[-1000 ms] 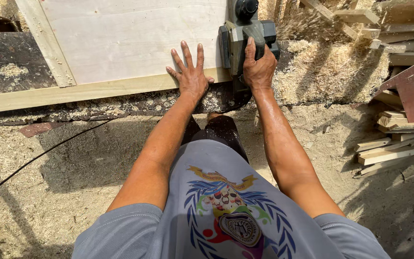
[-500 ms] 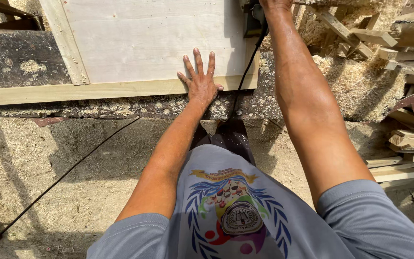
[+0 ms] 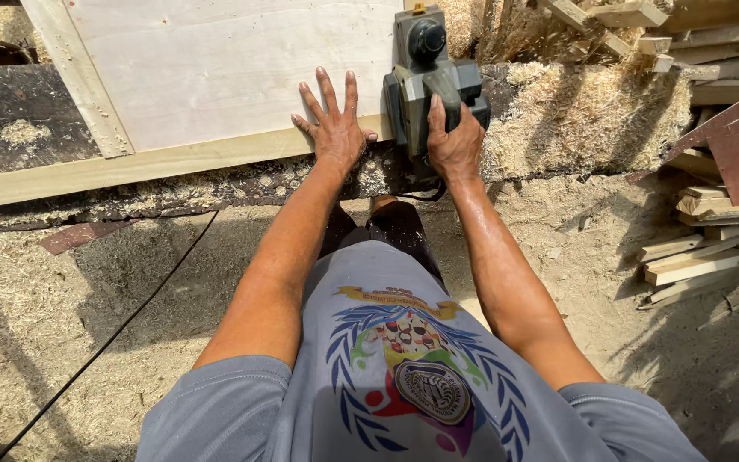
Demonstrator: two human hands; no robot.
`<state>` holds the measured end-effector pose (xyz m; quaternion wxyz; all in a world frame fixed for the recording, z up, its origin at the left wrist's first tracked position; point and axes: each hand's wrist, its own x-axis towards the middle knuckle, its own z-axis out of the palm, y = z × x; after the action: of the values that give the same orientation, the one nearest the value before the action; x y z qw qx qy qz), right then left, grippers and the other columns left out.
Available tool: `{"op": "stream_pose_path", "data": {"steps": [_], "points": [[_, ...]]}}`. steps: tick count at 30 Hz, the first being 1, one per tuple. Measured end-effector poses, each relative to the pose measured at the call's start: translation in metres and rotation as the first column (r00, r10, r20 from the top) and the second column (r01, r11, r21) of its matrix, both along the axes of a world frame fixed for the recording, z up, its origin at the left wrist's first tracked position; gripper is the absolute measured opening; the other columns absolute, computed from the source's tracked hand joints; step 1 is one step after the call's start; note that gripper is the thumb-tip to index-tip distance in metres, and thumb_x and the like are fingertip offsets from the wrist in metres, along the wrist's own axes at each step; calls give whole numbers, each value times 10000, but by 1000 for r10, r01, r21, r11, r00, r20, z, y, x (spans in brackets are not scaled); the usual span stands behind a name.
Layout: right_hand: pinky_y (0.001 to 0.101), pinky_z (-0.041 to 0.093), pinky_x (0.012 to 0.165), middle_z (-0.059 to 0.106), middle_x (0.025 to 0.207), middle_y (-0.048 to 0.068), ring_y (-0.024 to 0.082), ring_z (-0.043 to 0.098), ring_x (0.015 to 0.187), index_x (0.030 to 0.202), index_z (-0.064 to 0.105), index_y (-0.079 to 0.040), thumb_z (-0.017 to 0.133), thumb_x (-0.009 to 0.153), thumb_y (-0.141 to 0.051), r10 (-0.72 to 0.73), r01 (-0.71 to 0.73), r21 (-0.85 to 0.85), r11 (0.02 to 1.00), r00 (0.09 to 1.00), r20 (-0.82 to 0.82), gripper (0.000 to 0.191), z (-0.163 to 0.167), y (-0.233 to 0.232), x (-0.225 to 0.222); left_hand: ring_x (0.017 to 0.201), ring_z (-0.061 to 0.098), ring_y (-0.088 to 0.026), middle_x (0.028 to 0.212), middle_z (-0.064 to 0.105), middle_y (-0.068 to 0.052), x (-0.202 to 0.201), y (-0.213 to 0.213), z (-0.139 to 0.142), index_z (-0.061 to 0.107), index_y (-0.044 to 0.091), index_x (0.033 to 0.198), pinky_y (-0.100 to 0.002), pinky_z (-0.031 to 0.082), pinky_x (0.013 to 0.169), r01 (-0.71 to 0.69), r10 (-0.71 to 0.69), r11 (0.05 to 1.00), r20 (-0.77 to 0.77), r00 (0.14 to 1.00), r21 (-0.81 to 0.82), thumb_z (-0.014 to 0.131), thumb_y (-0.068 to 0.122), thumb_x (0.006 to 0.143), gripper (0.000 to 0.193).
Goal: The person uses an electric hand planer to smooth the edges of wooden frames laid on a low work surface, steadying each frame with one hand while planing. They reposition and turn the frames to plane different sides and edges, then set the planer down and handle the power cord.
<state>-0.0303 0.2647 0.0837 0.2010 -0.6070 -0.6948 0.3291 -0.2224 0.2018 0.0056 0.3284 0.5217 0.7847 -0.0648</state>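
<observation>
**Planer on the panel edge, sawdust everywhere**

We're gripping the electric planer (image 3: 434, 81) with our right hand (image 3: 453, 141), fingers wrapping closed around its rear handle. The planer is sitting at the right end of the wooden panel (image 3: 215, 68), right on the pale frame strip (image 3: 130, 164) that's running along the panel's near edge. Our left hand (image 3: 333, 128) is lying flat on the panel just beside the tool, fingers spreading wide open, holding nothing, palm pressing down over that strip.

No real containers here, nothing holding anything. The panel is resting on a rough, dark workbench (image 3: 19, 120) that's showing at the left and along the front edge.

Around us, a big heap of wood shavings (image 3: 583, 115) is piling up on the bench right of the planer, close against it. Further right, offcut wood strips (image 3: 703, 239) are stacking up in a loose pile, with a reddish-brown flat piece (image 3: 733, 150) leaning over them. A black power cord (image 3: 104, 342) is trailing diagonally across the sawdust-covered ground on our left, well apart from both hands.
</observation>
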Motion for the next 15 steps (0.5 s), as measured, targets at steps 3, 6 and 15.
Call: {"op": "stream_pose_path", "data": {"steps": [3, 6, 15], "points": [[459, 577, 751, 736, 892, 239, 395, 741, 833, 1108, 716, 10, 575, 1064, -459, -24, 26, -37, 999, 998, 51, 493, 16, -55, 29, 1437, -241, -614, 1632, -268, -247, 1, -2, -5, -77, 300, 1656, -928, 180, 1051, -1, 1, 1000, 12, 1000, -8, 781, 690, 802, 1272], [435, 587, 736, 739, 856, 209, 344, 742, 803, 1105, 718, -11, 573, 1033, -467, -66, 71, -152, 986, 997, 38, 484, 17, -83, 44, 1424, -253, -614, 1619, -285, -248, 0, -2, -11, -91, 301, 1650, -934, 159, 1047, -13, 13, 1000, 17, 1000, -6, 771, 702, 803, 1273], [464, 584, 803, 762, 936, 199, 353, 753, 879, 1138, 743, -26, 547, 1079, -520, -6, 5, 38, 999, 1000, 22, 535, 1, 12, -9, 1421, -244, -625, 1604, -299, -263, 0, 1, -13, -104, 303, 1641, -934, 139, 1049, -6, 6, 1000, 14, 1000, -22, 720, 721, 828, 1230]]}}
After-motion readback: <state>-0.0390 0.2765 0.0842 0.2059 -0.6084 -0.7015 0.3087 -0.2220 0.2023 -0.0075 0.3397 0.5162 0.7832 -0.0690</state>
